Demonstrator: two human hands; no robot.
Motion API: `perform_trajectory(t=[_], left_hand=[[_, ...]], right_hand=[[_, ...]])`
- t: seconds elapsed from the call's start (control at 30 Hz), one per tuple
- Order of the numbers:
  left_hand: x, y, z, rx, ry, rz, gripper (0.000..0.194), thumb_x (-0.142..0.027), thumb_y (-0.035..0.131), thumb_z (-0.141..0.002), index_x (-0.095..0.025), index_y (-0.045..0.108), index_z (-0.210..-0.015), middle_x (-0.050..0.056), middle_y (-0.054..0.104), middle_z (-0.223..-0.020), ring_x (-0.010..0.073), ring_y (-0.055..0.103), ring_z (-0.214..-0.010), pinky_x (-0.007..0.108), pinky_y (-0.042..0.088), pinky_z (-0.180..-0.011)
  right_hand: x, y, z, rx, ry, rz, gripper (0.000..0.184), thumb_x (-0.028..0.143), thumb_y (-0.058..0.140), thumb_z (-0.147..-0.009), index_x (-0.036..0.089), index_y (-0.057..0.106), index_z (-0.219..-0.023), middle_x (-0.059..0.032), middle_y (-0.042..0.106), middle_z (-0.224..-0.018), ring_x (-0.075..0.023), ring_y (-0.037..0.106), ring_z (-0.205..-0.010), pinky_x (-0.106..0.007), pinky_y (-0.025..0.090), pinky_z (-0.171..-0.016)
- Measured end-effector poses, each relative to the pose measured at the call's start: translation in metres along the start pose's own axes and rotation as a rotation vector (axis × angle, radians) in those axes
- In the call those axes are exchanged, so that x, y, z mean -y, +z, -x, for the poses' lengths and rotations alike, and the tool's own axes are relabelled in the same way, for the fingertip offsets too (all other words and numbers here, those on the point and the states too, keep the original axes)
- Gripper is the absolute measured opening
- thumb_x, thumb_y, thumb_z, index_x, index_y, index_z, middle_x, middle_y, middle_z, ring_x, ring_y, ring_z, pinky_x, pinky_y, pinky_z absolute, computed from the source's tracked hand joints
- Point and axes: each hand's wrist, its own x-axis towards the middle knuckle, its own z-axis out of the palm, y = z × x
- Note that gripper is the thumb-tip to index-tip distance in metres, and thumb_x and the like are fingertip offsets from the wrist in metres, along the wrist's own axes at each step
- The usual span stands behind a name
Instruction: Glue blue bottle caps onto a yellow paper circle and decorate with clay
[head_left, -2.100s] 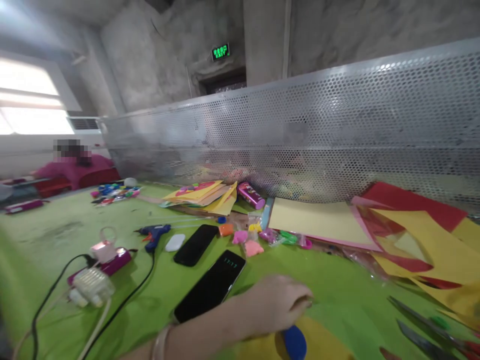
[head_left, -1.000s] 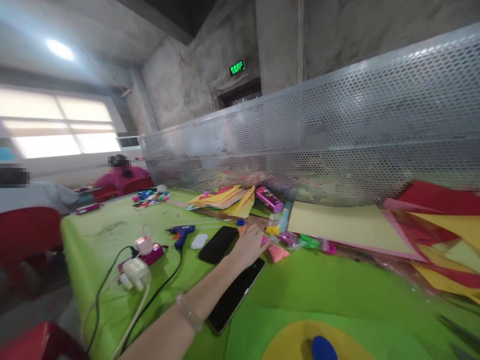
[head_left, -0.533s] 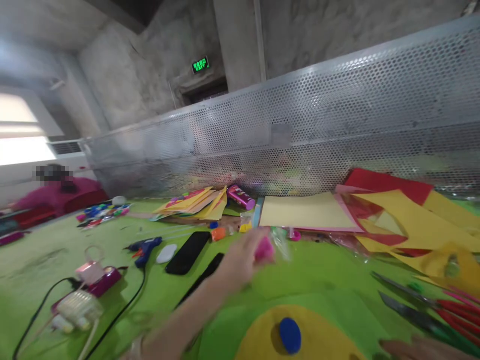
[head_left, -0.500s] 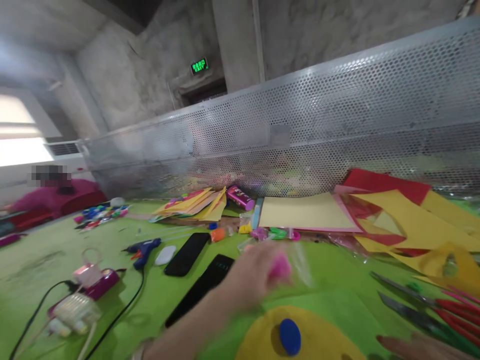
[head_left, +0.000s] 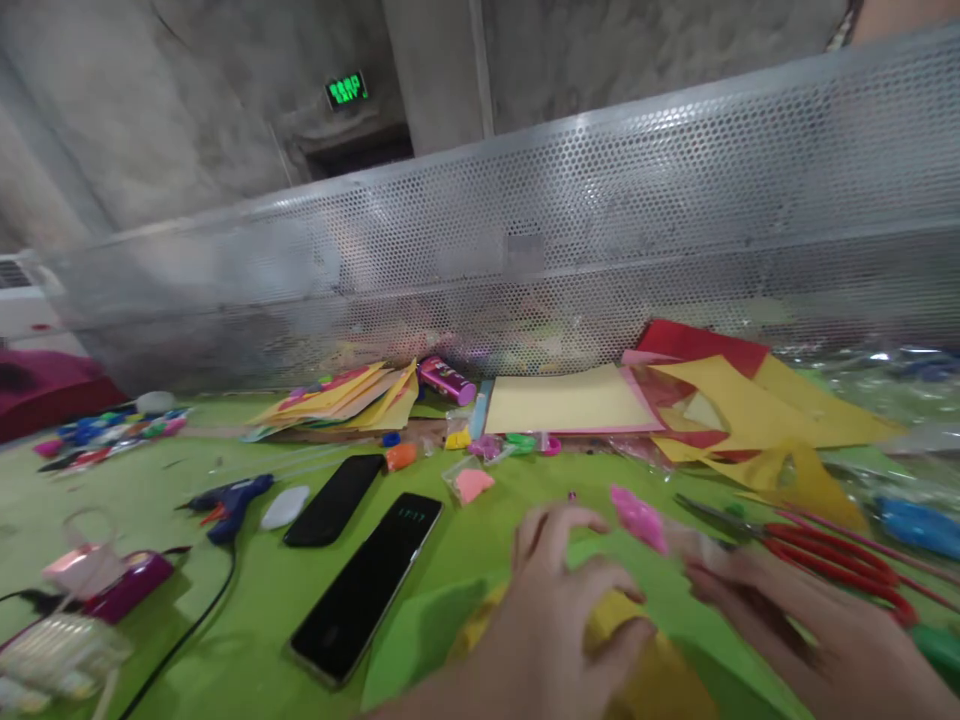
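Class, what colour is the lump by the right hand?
The lump is pink, clearest in the head view.

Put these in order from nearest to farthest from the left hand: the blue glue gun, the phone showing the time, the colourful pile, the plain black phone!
From the left hand, in the head view:
1. Phone showing the time, to its left.
2. Plain black phone, farther left.
3. Blue glue gun, left again.
4. Colourful pile, far left.
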Motion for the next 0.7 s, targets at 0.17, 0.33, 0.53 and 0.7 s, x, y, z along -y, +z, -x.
perform_trajectory(t=[0.17, 0.33, 0.53, 0.7], left_hand=[[-0.003, -0.006, -0.001, 0.105, -0.401, 0.466, 0.020, -0.039, 0.052, -0.083, -0.027, 0.063, -0.093, 0.004, 0.052, -0.111, 0.0208, 0.052, -0.102, 0.036, 0.046, -0.090], [0.011, -0.016, -0.006, -0.067, -0.413, 0.477, 0.025, -0.036, 0.042, -0.087, -0.020, 0.060, -0.091, 0.007, 0.054, -0.102, 0.0194, 0.053, -0.094, 0.033, 0.046, -0.085], [0.028, -0.024, -0.013, -0.008, -0.428, 0.536, 0.026, -0.033, 0.042, -0.086, -0.014, 0.060, -0.082, 0.006, 0.057, -0.081, 0.0197, 0.055, -0.082, 0.034, 0.046, -0.080], [0.033, -0.022, -0.011, 0.102, -0.451, 0.702, 0.026, -0.037, 0.048, -0.083, -0.014, 0.060, -0.080, 0.004, 0.057, -0.079, 0.0186, 0.055, -0.081, 0.032, 0.045, -0.080]], right_hand=[[0.029, -0.006, -0.036, 0.041, -0.494, 0.380, 0.029, 0.010, 0.034, -0.090, 0.016, 0.061, -0.086, -0.0049, 0.066, -0.067, -0.0192, 0.062, -0.057, -0.030, 0.051, -0.048], [0.056, 0.010, -0.057, 0.093, -0.530, 0.490, 0.032, 0.000, 0.036, -0.081, 0.006, 0.064, -0.097, -0.0115, 0.067, -0.085, -0.0252, 0.060, -0.067, -0.037, 0.048, -0.048], [0.058, 0.031, -0.066, 0.103, -0.417, 0.381, 0.017, 0.015, 0.048, -0.087, 0.013, 0.065, -0.090, -0.0076, 0.066, -0.085, -0.0218, 0.059, -0.074, -0.032, 0.049, -0.054], [0.051, 0.030, -0.065, 0.166, -0.324, 0.274, 0.007, 0.018, 0.057, -0.084, 0.017, 0.064, -0.083, -0.0033, 0.066, -0.080, -0.0187, 0.060, -0.075, -0.028, 0.049, -0.058]])
